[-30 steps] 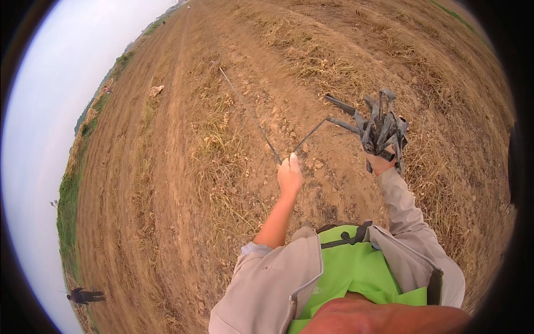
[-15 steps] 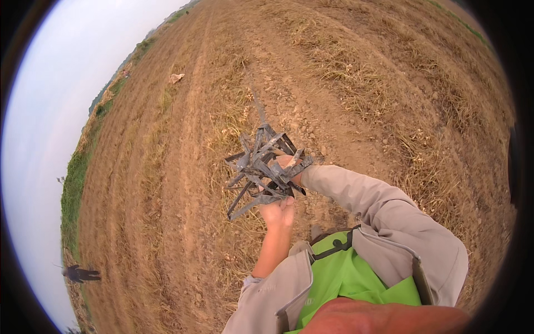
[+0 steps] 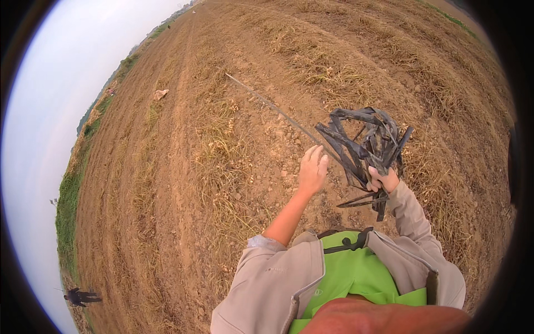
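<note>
My right hand (image 3: 384, 179) is closed round a loose bundle of flat, dark grey drip tape (image 3: 364, 147), its loops folded and sticking out above and below the fist. From the bundle a single taut length of tape (image 3: 267, 104) runs forward and left to the soil. My left hand (image 3: 313, 170) is beside this length, left of the bundle. Its fingers are stretched forward, slightly bent, with the thumb apart, and the tape passes close by the fingertips; whether they touch it is hard to see.
Dry brown soil with rows of withered plants (image 3: 219, 150) stretches ahead and to both sides. A pale scrap (image 3: 161, 94) lies on the ground at the far left. Another person (image 3: 82, 297) in dark clothes stands at the left, near a green verge (image 3: 68, 211).
The bundle has moved right in my right hand. My left hand has come away from under it and moved up and right, beside the stretched tape.
</note>
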